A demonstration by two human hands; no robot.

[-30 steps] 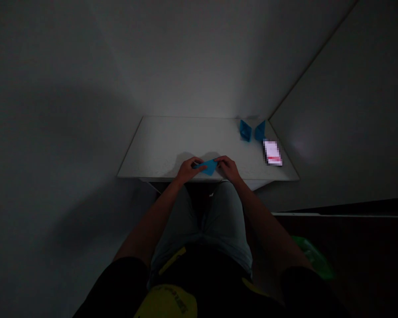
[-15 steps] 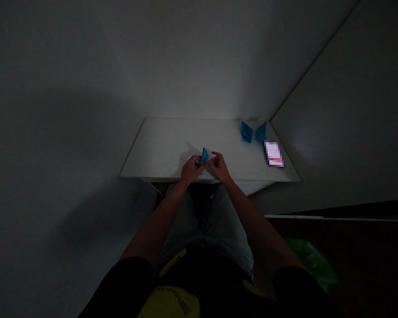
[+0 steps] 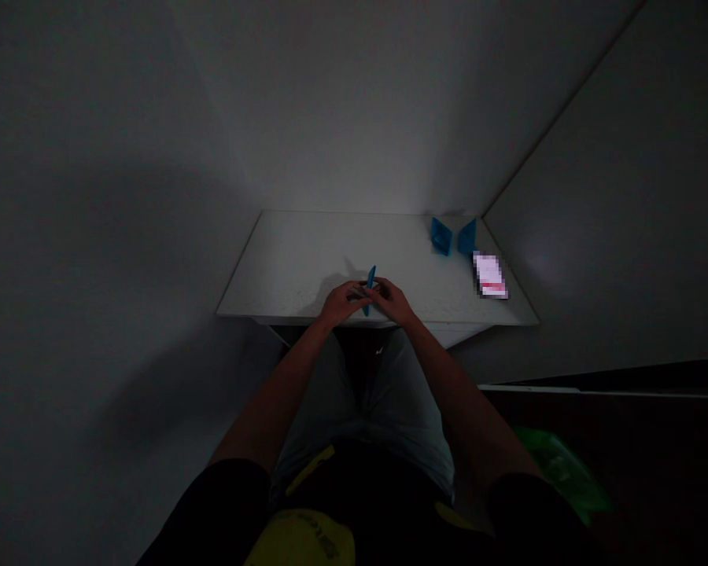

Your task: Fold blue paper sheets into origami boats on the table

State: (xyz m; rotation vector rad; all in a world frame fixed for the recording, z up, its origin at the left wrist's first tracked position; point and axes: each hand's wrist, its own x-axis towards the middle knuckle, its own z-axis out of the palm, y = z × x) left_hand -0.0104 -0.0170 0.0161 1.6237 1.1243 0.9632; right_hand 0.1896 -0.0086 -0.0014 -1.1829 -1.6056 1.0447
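From my remote seat I look down through the head camera into a dim corner; clock positions are counted from the paper in the hands. At the centre is a folded blue paper [image 3: 371, 275], seen nearly edge-on as a narrow strip, its far tip leaning slightly toward one o'clock. It is at the near edge of a white table [image 3: 307, 251]; I cannot tell whether it touches the surface.

My left hand [image 3: 339, 305] comes in from about eight o'clock, grasping the paper between thumb and fingers. My right hand [image 3: 394, 301] comes in from about four o'clock and grips it too, its fingers bent around the middle of the strip. The two hands meet there, and the exact placing of each fingertip is too dark and small to make out.

Toward two o'clock, near the table's back right corner, sit two blue folded shapes: a nearer one [image 3: 440, 237] and, a little apart from it, a farther one [image 3: 467, 237]. At three o'clock lies a bright, pixelated device [image 3: 490, 275] resembling a phone, close to the farther shape; I cannot tell whether they touch.

Below, at six o'clock, are legs in pale jeans [image 3: 413, 393]. Between four and five o'clock, off the table, is a crumpled green item [image 3: 560, 472].
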